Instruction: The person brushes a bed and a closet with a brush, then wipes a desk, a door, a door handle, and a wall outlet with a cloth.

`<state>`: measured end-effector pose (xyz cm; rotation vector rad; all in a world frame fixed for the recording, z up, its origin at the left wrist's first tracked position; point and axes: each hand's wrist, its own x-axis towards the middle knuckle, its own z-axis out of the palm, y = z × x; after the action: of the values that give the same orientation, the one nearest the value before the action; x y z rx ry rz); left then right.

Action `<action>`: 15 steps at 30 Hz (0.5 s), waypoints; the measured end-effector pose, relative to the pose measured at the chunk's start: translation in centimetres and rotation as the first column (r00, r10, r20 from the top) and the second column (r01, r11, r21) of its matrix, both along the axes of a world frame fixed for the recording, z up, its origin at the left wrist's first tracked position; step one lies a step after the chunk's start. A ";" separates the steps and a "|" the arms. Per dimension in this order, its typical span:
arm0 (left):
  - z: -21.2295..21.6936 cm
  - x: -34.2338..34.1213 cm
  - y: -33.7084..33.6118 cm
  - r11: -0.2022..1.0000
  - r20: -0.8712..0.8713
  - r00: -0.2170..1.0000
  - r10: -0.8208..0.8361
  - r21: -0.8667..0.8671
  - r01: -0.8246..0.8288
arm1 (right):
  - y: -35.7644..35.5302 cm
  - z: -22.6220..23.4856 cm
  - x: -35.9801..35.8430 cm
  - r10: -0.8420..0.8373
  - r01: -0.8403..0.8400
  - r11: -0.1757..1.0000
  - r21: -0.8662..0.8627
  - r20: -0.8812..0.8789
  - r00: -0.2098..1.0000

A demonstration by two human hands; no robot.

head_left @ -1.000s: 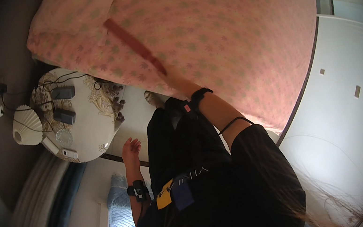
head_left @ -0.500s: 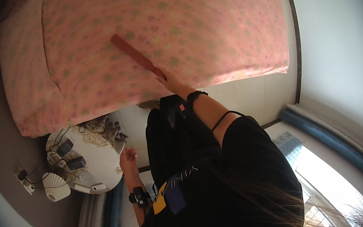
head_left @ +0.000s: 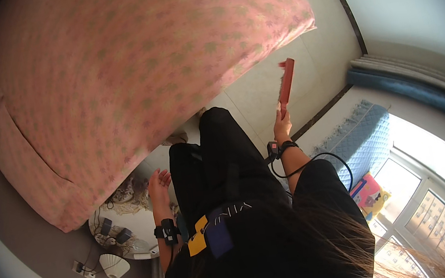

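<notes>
My right hand is closed around the handle of a long red bed brush. The brush points up and away over the floor, to the right of the bed's near edge, with its bristles on the left side. It touches neither the bed nor the wall. At my left side, my left hand hangs with loosely bent fingers apart and nothing in them, close to the bedside table. The bed has a pink sheet with a leaf pattern, folded over at its left end.
A round white bedside table with dark boxy devices and cables stands at the left, near a white ribbed lamp and a wall socket. To the right are a blue quilted mat, a colourful cushion and blue curtains.
My right hand has carried the brush off the bed, to the right, and turned it upright. The view has swung right, showing more floor and window. My left hand stays low and empty.
</notes>
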<state>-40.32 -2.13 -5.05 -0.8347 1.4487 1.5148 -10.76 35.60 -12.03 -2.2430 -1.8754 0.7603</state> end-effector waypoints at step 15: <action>3.3 -3.4 10.5 0.885 -0.062 0.883 -0.466 -0.048 0.464 | -0.3 4.7 -13.8 0.783 -0.880 0.376 -0.291 -0.408 0.470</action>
<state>-43.73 8.34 -1.79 -0.4059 1.5908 1.1643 -24.56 35.32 -7.30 -1.0291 -2.9401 1.6537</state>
